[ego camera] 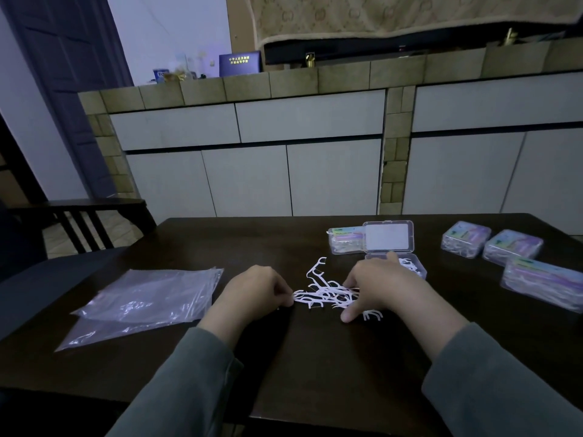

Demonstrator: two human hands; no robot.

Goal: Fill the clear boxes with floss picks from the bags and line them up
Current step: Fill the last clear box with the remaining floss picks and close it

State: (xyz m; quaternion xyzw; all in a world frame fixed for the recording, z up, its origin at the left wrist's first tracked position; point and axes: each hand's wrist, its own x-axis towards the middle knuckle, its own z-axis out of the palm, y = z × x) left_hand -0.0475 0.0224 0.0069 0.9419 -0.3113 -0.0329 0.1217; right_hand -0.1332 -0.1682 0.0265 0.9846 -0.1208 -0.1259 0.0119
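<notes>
Right, our left hand point(252, 290) pinches picks at the left edge of the loose floss picks point(328, 293) mid-bench; right hand point(375, 287) spread, grip empty, over them w/ the open clear box point(410, 263) just behind. Tangled picks could scatter if raked.

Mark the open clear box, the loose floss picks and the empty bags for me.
open clear box point(388, 238): head view, on its raised lid.
loose floss picks point(328, 291): head view, middle of the pile between the hands.
empty bags point(148, 298): head view, centre of the top bag.
</notes>
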